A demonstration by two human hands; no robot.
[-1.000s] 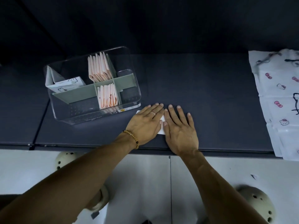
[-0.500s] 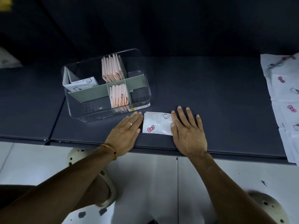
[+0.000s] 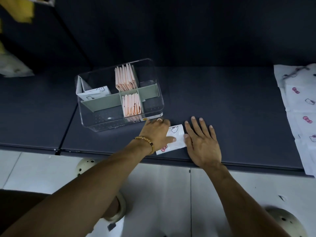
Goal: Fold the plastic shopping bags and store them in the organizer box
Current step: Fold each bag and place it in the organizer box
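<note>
A small folded white bag [image 3: 177,139] with cat and pink bow prints lies near the dark table's front edge, slightly skewed. My left hand [image 3: 156,132] covers its left part, thumb laid on top and fingers curled at its far-left edge. My right hand [image 3: 201,144] lies flat and open on the table, thumb against the bag's right edge. Just behind my left hand stands the clear organizer box [image 3: 109,124] with grey-green dividers. It holds pink folded bags [image 3: 126,79] in two middle compartments and white folded bags [image 3: 93,94] at its back left.
Unfolded white printed bags [image 3: 301,108] lie spread at the table's right edge. A white bag [image 3: 13,69] and something yellow [image 3: 22,11] sit at the far left. The table's front edge [image 3: 102,152] runs under my forearms, with round stools [image 3: 287,221] on the floor below.
My left hand has moved from beside the folded bag onto its left part and curled round it. The bag has turned slightly. My right hand has stayed flat at the bag's right edge.
</note>
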